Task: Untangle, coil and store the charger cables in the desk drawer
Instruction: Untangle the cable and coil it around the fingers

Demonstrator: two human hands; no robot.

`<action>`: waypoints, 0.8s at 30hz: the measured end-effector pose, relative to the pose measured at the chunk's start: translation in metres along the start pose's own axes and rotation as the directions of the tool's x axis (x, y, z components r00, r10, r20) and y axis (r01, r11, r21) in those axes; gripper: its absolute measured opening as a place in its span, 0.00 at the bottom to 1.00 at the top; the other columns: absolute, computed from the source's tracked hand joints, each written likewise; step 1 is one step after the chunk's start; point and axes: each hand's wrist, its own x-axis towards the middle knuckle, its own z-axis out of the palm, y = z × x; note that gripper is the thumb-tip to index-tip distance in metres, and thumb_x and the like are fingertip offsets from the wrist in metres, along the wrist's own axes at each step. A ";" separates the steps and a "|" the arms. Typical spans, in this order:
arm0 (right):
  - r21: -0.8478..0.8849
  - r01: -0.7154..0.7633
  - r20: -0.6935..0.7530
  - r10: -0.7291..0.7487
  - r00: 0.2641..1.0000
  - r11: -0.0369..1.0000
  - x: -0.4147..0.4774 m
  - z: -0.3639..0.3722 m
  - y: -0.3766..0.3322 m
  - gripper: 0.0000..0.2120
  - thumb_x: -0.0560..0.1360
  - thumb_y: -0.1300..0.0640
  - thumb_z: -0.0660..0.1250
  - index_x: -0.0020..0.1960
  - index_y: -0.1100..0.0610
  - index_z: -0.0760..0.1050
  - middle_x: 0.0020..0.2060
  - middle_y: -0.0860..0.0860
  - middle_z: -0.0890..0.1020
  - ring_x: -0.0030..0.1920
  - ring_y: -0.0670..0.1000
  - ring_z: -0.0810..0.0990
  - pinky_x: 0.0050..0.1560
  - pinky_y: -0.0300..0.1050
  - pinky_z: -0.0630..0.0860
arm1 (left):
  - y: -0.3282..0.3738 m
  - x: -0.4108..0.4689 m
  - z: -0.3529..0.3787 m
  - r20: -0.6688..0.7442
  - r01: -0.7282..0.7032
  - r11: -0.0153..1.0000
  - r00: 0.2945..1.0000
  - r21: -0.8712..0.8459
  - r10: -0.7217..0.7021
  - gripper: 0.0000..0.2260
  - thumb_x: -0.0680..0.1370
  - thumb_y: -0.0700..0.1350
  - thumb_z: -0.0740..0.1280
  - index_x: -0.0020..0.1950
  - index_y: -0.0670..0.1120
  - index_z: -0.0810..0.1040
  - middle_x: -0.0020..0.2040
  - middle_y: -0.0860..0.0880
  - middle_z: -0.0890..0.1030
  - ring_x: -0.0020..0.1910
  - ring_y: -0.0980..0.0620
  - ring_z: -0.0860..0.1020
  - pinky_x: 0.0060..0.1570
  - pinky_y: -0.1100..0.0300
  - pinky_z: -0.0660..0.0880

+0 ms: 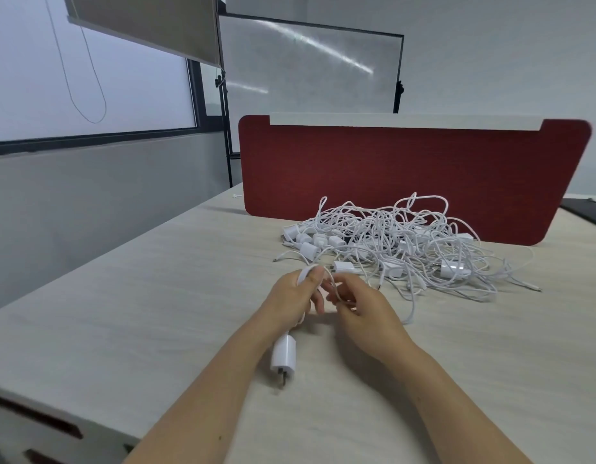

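- Head view — left hand (294, 291) grips looped thin white charger cable (305, 272), white plug block (283, 357) hanging nearward.
- Right hand (355, 298) pinches it too — tangled white pile (407, 239) just beyond.

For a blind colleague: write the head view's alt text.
The left hand and right hand hold a looped white charger cable over a pale wooden desk, its white plug adapter beneath the left wrist. Behind: a tangled heap of white cables before a dark red divider.

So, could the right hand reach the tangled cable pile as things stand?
Probably yes: the cable pile lies just beyond the right hand, nothing between, though it holds a cable.
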 end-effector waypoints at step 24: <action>-0.011 0.029 0.103 -0.027 0.994 1.000 -0.007 -0.001 -0.019 0.03 0.69 0.55 0.65 0.39 0.48 0.76 0.32 0.41 0.77 0.33 0.44 0.73 0.39 0.49 0.74 | 0.000 0.015 -0.013 -0.365 0.082 0.690 0.800 -0.719 -0.476 0.14 0.84 0.51 0.59 0.41 0.47 0.70 0.26 0.52 0.65 0.21 0.57 0.61 0.20 0.67 0.60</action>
